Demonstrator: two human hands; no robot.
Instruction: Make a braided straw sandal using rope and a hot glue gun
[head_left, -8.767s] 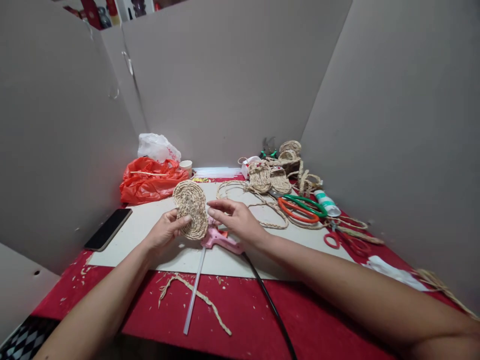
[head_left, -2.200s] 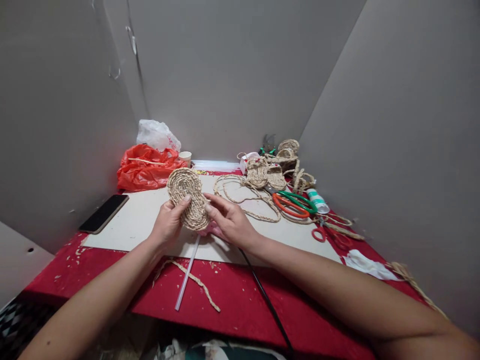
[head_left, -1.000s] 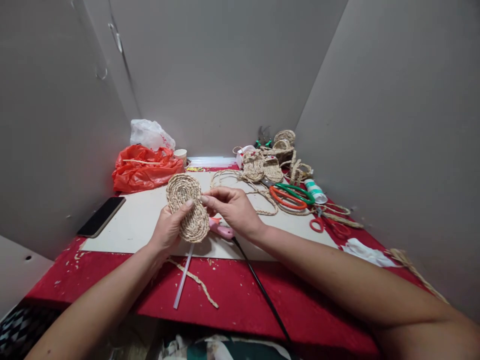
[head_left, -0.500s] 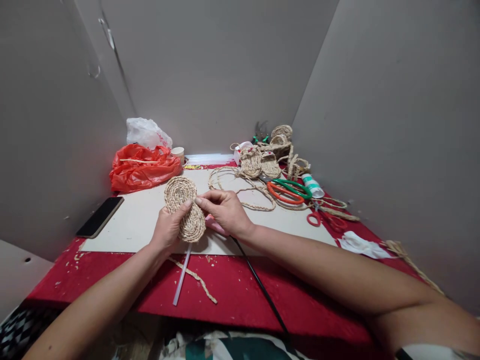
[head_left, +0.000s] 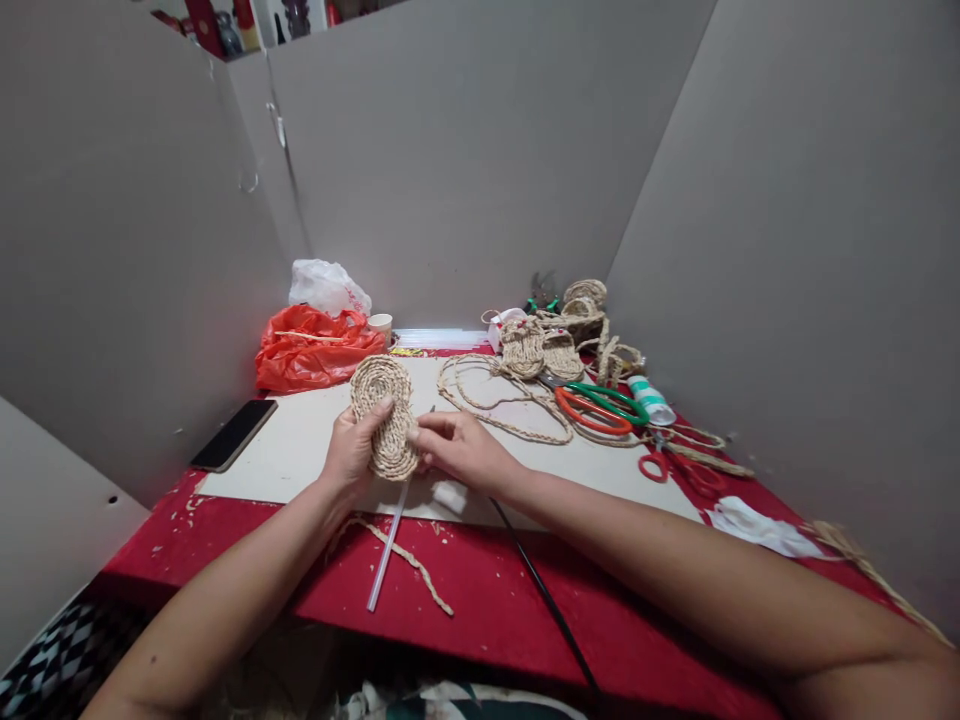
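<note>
My left hand [head_left: 351, 450] grips a woven straw sole [head_left: 384, 412], shaped like a figure eight, and holds it tilted upright over the pale board [head_left: 300, 440]. My thumb lies across its middle. My right hand [head_left: 459, 450] pinches the sole's right edge with thumb and forefinger; a thin dark strand sticks up from that pinch. A pink glue gun lies under my right hand, mostly hidden; its black cord [head_left: 547, 620] runs toward me. A clear glue stick [head_left: 387, 545] lies below the sole.
A braided straw piece [head_left: 416, 565] lies on the red cloth. Behind are a black phone [head_left: 234, 435], red plastic bag [head_left: 315, 350], paper cup [head_left: 381, 323], coiled straw braid [head_left: 495, 400], small straw sandals [head_left: 540, 350], orange and green scissors [head_left: 600, 408], red scissors [head_left: 675, 470]. Grey partitions enclose three sides.
My hands keep holding the sole in front of me; my right hand has gone from resting fingertips on its face to pinching its right edge. The head has tilted, which shifts the scene.
</note>
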